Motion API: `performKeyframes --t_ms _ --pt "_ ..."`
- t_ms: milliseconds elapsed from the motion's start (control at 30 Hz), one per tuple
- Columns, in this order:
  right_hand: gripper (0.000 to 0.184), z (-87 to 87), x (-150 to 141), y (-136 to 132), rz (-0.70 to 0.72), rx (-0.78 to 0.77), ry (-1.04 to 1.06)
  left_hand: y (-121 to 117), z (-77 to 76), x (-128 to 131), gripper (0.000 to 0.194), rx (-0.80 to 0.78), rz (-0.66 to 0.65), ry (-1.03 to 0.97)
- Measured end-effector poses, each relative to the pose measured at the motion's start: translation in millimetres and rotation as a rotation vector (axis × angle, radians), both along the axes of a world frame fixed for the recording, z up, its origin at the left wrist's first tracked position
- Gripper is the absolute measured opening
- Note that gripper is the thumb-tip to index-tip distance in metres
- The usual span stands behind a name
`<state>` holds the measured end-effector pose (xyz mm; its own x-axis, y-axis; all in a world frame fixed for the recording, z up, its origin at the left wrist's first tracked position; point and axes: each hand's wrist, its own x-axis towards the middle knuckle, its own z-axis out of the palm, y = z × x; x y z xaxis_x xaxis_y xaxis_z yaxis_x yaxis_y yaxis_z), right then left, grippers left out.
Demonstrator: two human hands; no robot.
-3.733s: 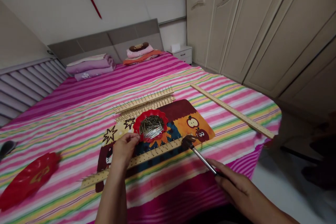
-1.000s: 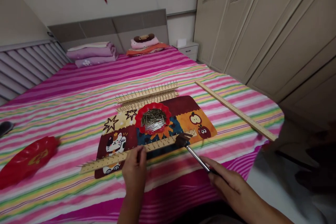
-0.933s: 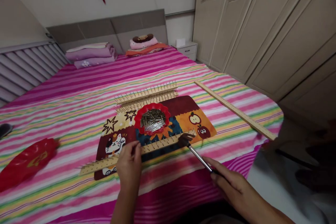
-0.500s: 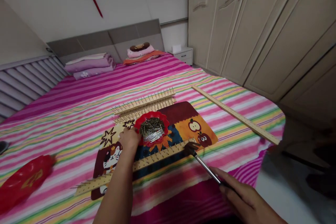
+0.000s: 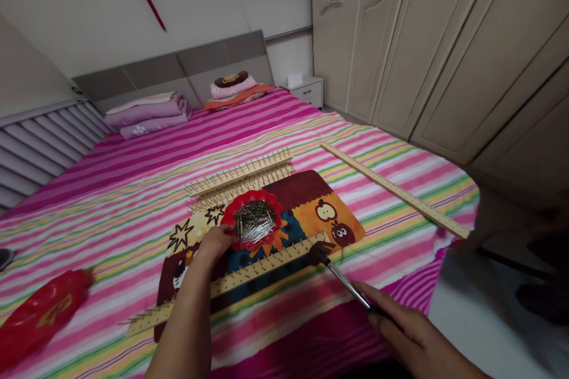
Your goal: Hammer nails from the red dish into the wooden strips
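My left hand (image 5: 216,241) has its fingertips closed on the left rim of a red scalloped bowl (image 5: 228,211). Many loose metal nails (image 5: 255,222) lie inside that bowl. A brush (image 5: 344,280) with dark bristles, a silver ferrule and a dark handle is gripped in my right hand (image 5: 402,323). Its bristles touch or hover over the right end of a wooden strip (image 5: 262,267) studded with nails; which of the two, I cannot tell. My left forearm covers part of this strip. Under the bowl and strip lies a patterned mat (image 5: 297,189).
Beyond the bowl are more nail-studded wooden strips (image 5: 242,176). A longer wooden strip (image 5: 395,189) lies to the right on the striped bedspread (image 5: 306,302). At left is a red scalloped tray (image 5: 42,314). Folded bedding (image 5: 149,112) sits near the headboard; wardrobes (image 5: 427,53) stand at right.
My left hand has drawn slightly back and left at the bowl's rim. The brush stays by the strip's right end. The whole view has shifted a little.
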<state>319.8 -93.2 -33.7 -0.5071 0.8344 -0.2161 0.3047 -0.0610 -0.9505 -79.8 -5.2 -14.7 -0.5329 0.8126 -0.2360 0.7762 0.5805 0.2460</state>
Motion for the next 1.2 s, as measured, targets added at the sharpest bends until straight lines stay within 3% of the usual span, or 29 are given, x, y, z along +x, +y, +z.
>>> performKeyframes --t_ms 167,333,467,667,833,933,1067,1200 --pt "0.054 -0.5 -3 -4 -0.001 0.035 0.014 -9 7.0 3 0.025 -0.005 0.013 -0.150" --pt "0.053 5.2 -6 -5 0.029 0.073 -0.041 -14 21.4 12 0.003 0.002 -0.015 -0.034" --pt "0.053 8.9 -7 -6 0.042 0.053 -0.034 -16 30.7 21 0.011 0.016 -0.041 0.021" --pt "0.052 11.7 -6 -9 0.023 0.093 -0.044 -31 29.2 16 0.016 0.119 0.051 -0.249" --pt "0.054 16.2 -5 -11 0.015 0.091 -0.035 -57 47.3 22 0.021 0.313 0.145 -0.297" --pt "0.055 19.1 -4 -14 0.022 0.080 -0.030 -80 55.5 34 0.031 0.365 0.173 -0.487" --pt "0.053 20.4 -5 -19 0.013 0.041 -0.014 -114 43.9 52 0.046 0.444 0.190 -0.726" --pt "0.055 21.5 -7 -22 0.041 0.019 -0.012 -143 21.5 65 0.044 0.424 0.275 -0.901"
